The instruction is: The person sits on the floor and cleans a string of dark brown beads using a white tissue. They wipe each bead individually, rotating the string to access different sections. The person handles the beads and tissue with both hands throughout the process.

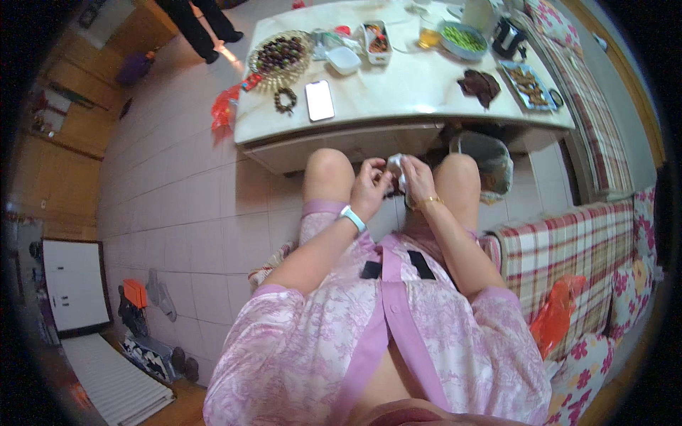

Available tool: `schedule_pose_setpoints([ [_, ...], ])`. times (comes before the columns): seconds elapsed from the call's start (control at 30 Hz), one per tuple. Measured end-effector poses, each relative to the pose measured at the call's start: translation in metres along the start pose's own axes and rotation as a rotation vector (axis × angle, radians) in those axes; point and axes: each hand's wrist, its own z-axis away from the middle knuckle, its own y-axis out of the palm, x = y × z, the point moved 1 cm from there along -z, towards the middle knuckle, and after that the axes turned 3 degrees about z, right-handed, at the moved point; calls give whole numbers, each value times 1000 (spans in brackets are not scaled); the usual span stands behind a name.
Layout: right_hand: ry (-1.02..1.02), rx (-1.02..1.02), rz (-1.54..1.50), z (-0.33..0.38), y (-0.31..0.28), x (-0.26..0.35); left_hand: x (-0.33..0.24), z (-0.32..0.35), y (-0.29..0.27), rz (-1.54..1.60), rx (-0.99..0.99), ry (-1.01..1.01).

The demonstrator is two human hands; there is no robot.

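Observation:
Above the gap between my knees, both hands meet at a small white crumpled piece [396,162] that looks like tissue or a wrapper. My right hand [418,177] pinches it from the right side. Curled fingers of my left hand [369,186] come at it from the left, closed around something too small to name. A brownish bit shows between the two hands, with a dark part below it; their kind cannot be made out. My left wrist carries a pale watch [352,219], my right a thin bracelet.
Ahead stands a low table [426,96] with a phone [320,100], a bead bracelet [285,100], a fruit basket [280,60], a dark cloth [480,87] and a plate of food [528,85]. Beneath its edge is a lined bin [490,156]. A person's legs [195,25] stand far left.

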Motion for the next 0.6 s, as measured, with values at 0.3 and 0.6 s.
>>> schedule_pose_setpoints([
  [0.3,53,-152,-279,-5,-8,4,-13,-5,-12,296,47,-223],
  [0.6,-81,154,-127,9,9,12,-14,-4,-14,388,3,-325],
])
